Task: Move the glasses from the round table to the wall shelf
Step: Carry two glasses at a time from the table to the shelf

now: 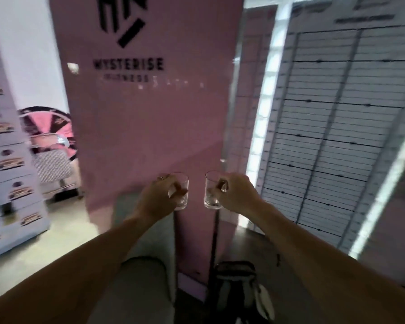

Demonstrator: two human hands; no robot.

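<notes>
My left hand [158,198] grips a clear drinking glass [182,199] upright in mid-air, fingers wrapped around its side. My right hand [237,195] holds a second clear glass [211,194] the same way. The two glasses hang side by side, a small gap between them, in front of a tall pink panel. Both arms reach forward from the bottom of the frame. Neither the round table nor the wall shelf is in sight. The picture is motion-blurred.
The pink panel [150,118] with black lettering stands straight ahead. A white lined board [332,136] leans at the right. A grey seat [140,272] and a dark bag [236,284] lie below my arms. Stacked printed boxes [7,164] stand at the left beside a pink wheel [49,127].
</notes>
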